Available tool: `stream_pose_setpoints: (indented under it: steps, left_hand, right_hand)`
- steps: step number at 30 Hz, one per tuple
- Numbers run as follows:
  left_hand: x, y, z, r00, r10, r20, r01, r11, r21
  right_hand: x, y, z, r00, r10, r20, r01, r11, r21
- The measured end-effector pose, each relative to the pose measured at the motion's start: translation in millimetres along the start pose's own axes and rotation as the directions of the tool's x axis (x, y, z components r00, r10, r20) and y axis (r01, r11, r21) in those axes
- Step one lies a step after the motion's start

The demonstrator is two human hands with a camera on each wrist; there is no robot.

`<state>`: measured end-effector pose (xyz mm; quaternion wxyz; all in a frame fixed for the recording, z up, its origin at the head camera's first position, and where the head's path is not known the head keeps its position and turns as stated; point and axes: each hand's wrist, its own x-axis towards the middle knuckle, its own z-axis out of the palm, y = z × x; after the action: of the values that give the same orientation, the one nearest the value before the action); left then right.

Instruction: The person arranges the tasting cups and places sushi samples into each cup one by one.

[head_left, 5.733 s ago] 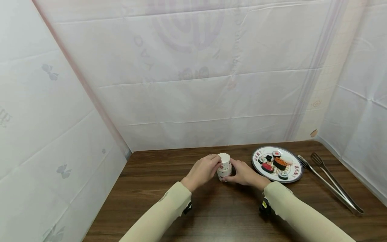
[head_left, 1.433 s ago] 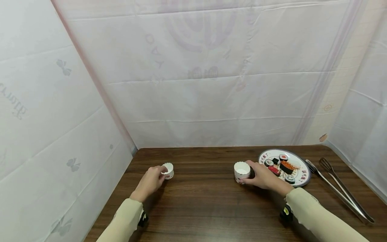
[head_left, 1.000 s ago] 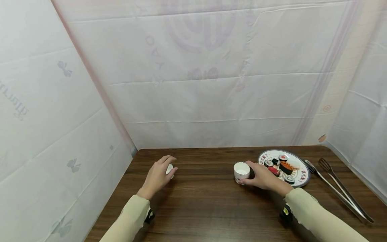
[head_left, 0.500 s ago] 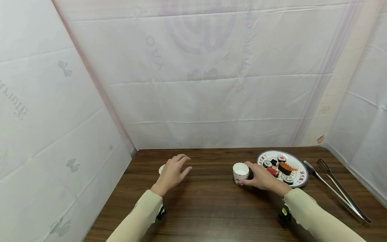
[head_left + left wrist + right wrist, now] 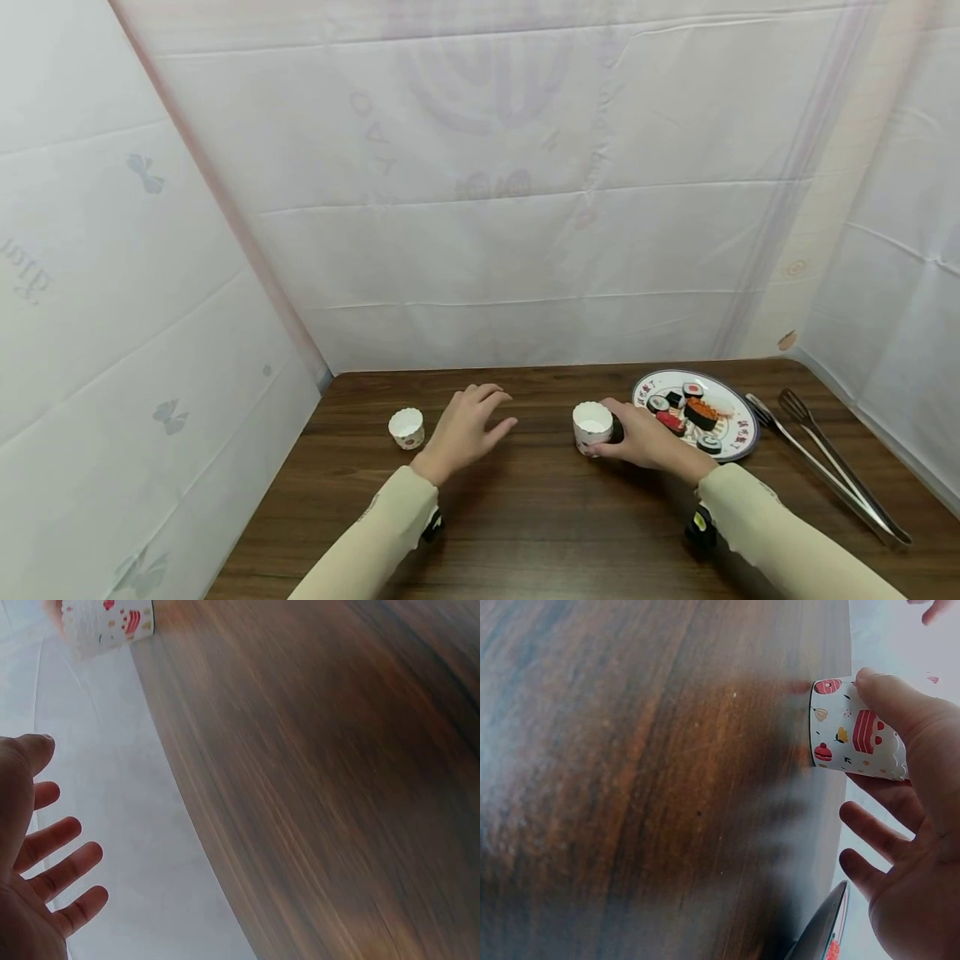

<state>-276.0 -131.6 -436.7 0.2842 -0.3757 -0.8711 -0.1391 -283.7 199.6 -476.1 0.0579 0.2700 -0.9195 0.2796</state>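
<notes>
In the head view my right hand [image 5: 641, 437] holds a white paper baking cup [image 5: 587, 429] near the table's middle, thumb on the near side. The right wrist view shows red cake prints on that baking cup [image 5: 847, 727], with the thumb and a finger on either side of it and the other fingers apart from it. My left hand [image 5: 461, 429] hovers over the table with fingers spread, holding nothing. To its left a second baking cup [image 5: 407, 427] stands upright. In the left wrist view the left hand [image 5: 30, 885] has its fingers loosely extended.
A round plate [image 5: 720, 387] with several sushi pieces sits at the right, just beyond my right hand. Further right lie metal tongs [image 5: 896, 533]. Whitish cloth walls [image 5: 450, 250] enclose the back and sides of the dark wooden table [image 5: 525, 533].
The two cups, earlier stacked between both hands, now stand apart. My left hand let go of the left cup and moved right. The right hand keeps its hold on its cup.
</notes>
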Motion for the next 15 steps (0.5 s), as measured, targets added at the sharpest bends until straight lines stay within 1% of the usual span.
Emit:
stream_pose_setpoints:
  steps: [5,8,15]
  left_hand:
    - [10.0,12.8,8.8,0.999,0.032,0.008,-0.032,0.999,-0.012]
    - [15.4,20.3,13.2,0.999,0.041,0.025,-0.040,0.999,-0.024]
    - [27.5,34.4,20.6,0.994,0.050,0.092,-0.046,0.998,-0.046]
  right_hand:
    - [-0.9,-0.2,-0.4,1.000,-0.014,-0.010,0.014,1.000,-0.002]
    - [-1.2,-1.2,-0.3,1.000,-0.026,-0.014,0.026,1.000,0.003]
    - [-1.8,-2.5,-1.0,1.000,-0.021,-0.007,0.021,1.000,0.017]
